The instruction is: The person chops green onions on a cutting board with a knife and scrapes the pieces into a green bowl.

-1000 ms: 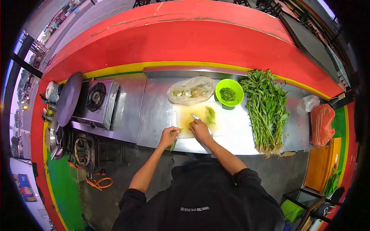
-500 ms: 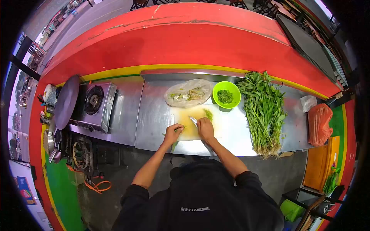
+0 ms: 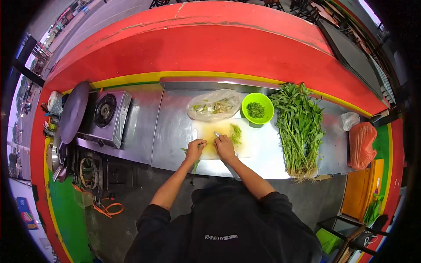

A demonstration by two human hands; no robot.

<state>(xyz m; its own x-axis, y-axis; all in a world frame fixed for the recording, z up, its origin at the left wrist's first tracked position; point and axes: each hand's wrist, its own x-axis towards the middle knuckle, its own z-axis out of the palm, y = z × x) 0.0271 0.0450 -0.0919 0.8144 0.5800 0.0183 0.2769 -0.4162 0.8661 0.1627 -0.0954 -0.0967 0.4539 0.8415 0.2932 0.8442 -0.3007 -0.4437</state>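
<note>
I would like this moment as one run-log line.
left hand: holds leafy greens; right hand: grips knife over cutting board; green bowl: holds chopped greens

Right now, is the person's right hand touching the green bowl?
Apart. The head view shows the right hand low on the cutting board, with chopped greens and a visible gap before the green bowl.

Steel counter (image 3: 173, 131), seam R of stove (image 3: 120, 116), which sits at L end. Mid: board (image 3: 244, 147) flat nr front edge; clear bag (image 3: 213, 106) just behind, green bowl (image 3: 258, 97) by board's back R corner. R of those, greens (image 3: 299, 127) in a bunch, roots twd front. Far R: red bag (image 3: 362, 145) w/ small bag (image 3: 350, 121) just behind.
</note>
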